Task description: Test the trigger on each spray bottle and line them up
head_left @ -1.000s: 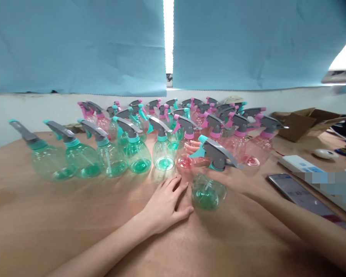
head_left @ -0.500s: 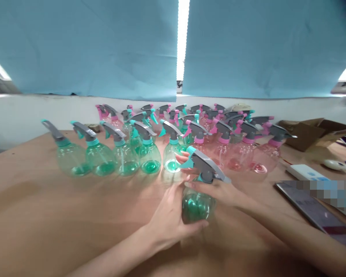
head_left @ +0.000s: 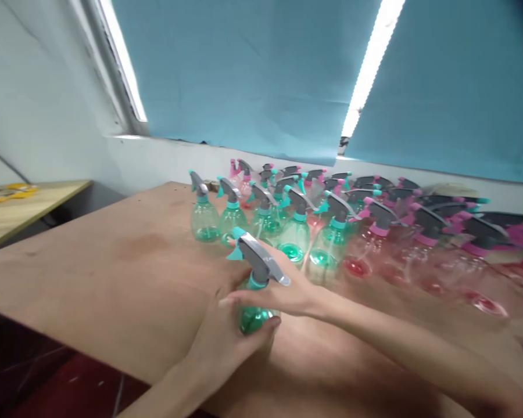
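Both my hands are wrapped round one green spray bottle (head_left: 255, 318) with a grey and teal trigger head. My left hand (head_left: 226, 331) clasps the lower body, its thumb across the near side. Higher up, just under the collar, my right hand (head_left: 283, 290) curls round the bottle from the right; its far fingers are partly hidden behind the head. The bottle stands nearly upright, and whether its base touches the table cannot be made out. Right behind it is a front row of green spray bottles (head_left: 293, 232), which continues rightward with pink spray bottles (head_left: 377, 244).
Several more spray bottles stand in rows behind, near the wall. The brown table (head_left: 91, 261) has its left edge in view. Beyond it is another wooden table (head_left: 39, 203) with yellow pieces (head_left: 15, 190). A blue sheet (head_left: 244, 75) hangs at the back.
My view has swung left, so the rows appear further right and the phone and box have gone out of sight. Both hands keep hold of the green spray bottle, now in front of the row's left part.
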{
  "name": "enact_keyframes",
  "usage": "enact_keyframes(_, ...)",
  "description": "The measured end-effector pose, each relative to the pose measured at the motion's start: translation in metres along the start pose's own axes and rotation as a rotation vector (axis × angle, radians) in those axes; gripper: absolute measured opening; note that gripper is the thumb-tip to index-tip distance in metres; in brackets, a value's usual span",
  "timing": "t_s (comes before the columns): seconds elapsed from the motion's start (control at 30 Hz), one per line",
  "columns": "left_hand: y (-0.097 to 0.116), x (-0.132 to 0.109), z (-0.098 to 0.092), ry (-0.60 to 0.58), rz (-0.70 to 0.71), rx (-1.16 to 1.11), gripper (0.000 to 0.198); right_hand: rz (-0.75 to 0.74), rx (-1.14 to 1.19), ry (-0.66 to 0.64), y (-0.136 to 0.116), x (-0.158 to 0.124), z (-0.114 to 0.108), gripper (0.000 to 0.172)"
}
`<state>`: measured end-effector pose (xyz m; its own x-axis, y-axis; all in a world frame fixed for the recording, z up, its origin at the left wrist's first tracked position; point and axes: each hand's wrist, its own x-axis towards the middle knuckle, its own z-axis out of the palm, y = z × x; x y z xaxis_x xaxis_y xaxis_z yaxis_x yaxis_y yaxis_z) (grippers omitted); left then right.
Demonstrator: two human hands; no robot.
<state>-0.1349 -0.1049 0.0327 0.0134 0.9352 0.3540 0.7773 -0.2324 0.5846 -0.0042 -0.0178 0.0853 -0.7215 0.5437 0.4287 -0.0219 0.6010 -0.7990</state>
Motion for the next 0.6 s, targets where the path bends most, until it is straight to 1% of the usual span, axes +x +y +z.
enact_keyframes(0.1,-0.021,-0.008,-0.028,0.113,-0.164,-0.045,0.062,-0.042,-0.133,-0.107,0.000,0.027,0.005,0.072)
enact_keyframes(0.13,-0.028,-0.010,-0.038,0.137,-0.203,-0.045,0.060,-0.052,-0.156,-0.109,0.002,0.036,0.006,0.077)
enact_keyframes(0.2,-0.043,-0.010,-0.057,0.157,-0.260,-0.033,0.052,-0.037,-0.182,-0.110,0.008,0.054,0.008,0.071)
enact_keyframes(0.27,-0.059,-0.004,-0.075,0.242,-0.305,0.054,0.050,0.019,-0.231,-0.055,0.012,0.071,0.012,0.060)
enact_keyframes(0.33,-0.078,0.007,-0.089,0.339,-0.361,0.161,0.058,0.077,-0.324,0.004,0.015,0.088,0.017,0.053)
enact_keyframes(0.43,-0.108,0.031,-0.105,0.400,-0.416,0.196,0.064,0.141,-0.415,0.054,0.015,0.111,0.027,0.051)
enact_keyframes(0.5,-0.128,0.048,-0.111,0.457,-0.435,0.206,0.064,0.184,-0.431,0.079,0.016,0.123,0.034,0.050)
enact_keyframes(0.6,-0.154,0.071,-0.117,0.498,-0.441,0.189,0.066,0.256,-0.439,0.085,0.020,0.138,0.042,0.041)
